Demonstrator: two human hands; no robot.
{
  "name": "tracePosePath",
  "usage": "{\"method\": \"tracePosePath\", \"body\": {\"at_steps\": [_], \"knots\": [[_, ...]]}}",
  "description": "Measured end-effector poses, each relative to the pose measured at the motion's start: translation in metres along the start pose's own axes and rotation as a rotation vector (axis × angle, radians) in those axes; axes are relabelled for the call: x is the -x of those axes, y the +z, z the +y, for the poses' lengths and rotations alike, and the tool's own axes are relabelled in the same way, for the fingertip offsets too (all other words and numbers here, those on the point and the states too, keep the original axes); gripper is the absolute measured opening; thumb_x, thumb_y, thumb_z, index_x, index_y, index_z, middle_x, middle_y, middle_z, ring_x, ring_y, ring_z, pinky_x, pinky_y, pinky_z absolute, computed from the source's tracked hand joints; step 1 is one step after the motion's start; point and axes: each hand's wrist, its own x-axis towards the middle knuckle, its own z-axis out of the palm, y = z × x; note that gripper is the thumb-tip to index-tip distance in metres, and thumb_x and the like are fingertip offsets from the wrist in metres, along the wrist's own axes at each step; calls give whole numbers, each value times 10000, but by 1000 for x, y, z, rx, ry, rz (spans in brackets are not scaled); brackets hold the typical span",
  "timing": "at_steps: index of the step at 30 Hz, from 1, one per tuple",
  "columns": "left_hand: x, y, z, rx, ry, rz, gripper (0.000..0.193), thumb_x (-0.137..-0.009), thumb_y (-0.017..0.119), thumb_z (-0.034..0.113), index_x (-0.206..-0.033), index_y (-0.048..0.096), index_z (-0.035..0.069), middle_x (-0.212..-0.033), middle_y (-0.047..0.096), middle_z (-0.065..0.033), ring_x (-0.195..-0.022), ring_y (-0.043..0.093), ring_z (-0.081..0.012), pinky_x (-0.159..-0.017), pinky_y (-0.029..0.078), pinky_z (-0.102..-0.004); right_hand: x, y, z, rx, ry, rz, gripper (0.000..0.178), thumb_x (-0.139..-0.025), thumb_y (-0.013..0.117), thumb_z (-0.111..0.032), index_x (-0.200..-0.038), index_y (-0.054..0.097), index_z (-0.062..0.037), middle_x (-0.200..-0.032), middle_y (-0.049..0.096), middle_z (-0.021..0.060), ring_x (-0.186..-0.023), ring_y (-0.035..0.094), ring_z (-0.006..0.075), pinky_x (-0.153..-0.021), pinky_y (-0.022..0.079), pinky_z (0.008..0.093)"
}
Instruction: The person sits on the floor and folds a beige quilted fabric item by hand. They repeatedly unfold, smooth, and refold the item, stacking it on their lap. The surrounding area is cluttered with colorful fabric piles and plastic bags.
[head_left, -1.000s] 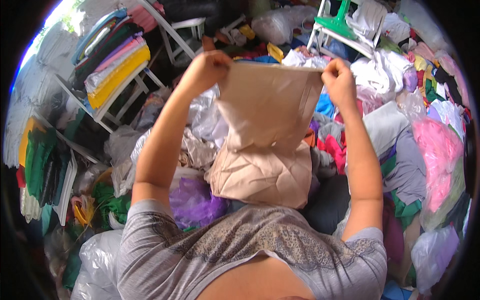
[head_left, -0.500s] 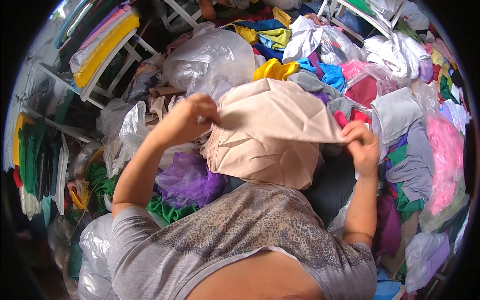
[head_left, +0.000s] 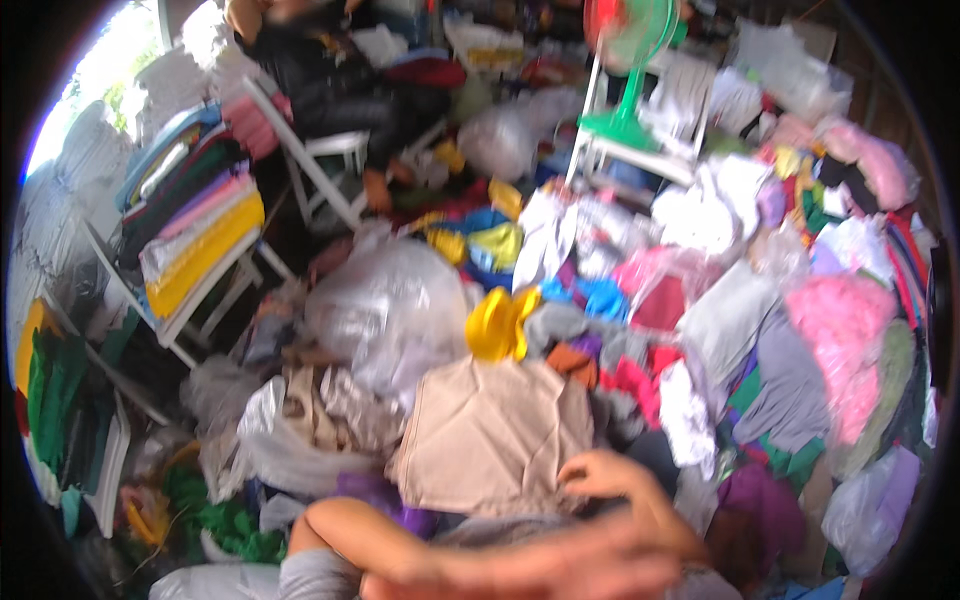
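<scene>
1. Heaped garments [head_left: 705, 205] and plastic bags [head_left: 385, 300] crowd this room, too tangled for me to count.
2. Nearest, one left hand [head_left: 530, 575] is a blur; I cannot tell whether it is spread or pressed together.
3. One right hand [head_left: 605, 475] rests at the right edge of the beige cloth [head_left: 490, 440], fingers loosely curled; pinching or not, I cannot tell.
4. That one cloth lies spread between the arms; laying it flat seems the step in hand, and the next move probably calls for fingers at an edge.
5. Beyond: one yellow cloth [head_left: 497, 325], one green fan [head_left: 632, 95], one other person [head_left: 340, 95].
</scene>
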Motion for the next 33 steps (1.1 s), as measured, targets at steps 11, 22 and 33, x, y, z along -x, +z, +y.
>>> {"method": "tracePosePath", "body": {"at_steps": [11, 22, 33], "knots": [[38, -68, -69, -567, -498, 29, 950, -833, 674, 657, -1479, 435, 3, -1509, 465, -196, -1401, 451, -314, -1171, 312, -421, -5, 14, 14, 90, -26, 29, 355, -884, 701, -314, -1135, 721, -64, -1085, 738, 108, -1003, 701, 236, -890, 526, 348], [-4, -36, -32, -431, -211, -11, 849, -883, 640, 600, -1459, 460, 2, -1495, 476, -199, -1400, 450, -315, -1169, 314, -429, -6, 21, 8, 125, -30, 86, 311, -864, 688, -308, -1052, 729, -64, -966, 749, 110, -898, 714, 255, -811, 542, 368], [-46, -6, -60, -487, -91, -100, 751, -933, 606, 542, -1438, 484, 1, -1481, 486, -203, -1399, 450, -317, -1166, 315, -436, -2, 21, 3, 103, 19, 72, 317, -895, 682, -307, -1103, 732, -73, -962, 749, 89, -877, 707, 198, -805, 542, 333]]}}
